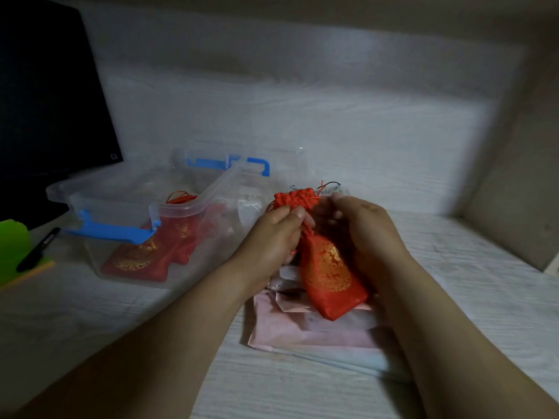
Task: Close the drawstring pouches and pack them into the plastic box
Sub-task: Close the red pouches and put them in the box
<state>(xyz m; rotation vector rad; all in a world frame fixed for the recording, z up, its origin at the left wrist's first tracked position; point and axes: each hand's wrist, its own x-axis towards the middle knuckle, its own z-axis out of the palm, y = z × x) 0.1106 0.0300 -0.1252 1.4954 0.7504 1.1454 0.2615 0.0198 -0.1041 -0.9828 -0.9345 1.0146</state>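
Observation:
A red drawstring pouch (331, 276) with gold embroidery hangs between both hands above the table, its neck gathered and its ruffled top pointing away from me. My left hand (272, 237) pinches the neck from the left. My right hand (363, 228) grips the neck and cord from the right. The clear plastic box (121, 204) with blue latches stands open to the left. Two red pouches (145, 255) lie inside it. Pale pink and white pouches (302, 331) are stacked flat under my hands.
A dark monitor (51, 101) stands at the far left. A green object (12, 246) and a black pen (37, 249) lie at the left edge. The box's clear lid (272, 170) rests behind the box. A wall corner closes the right side.

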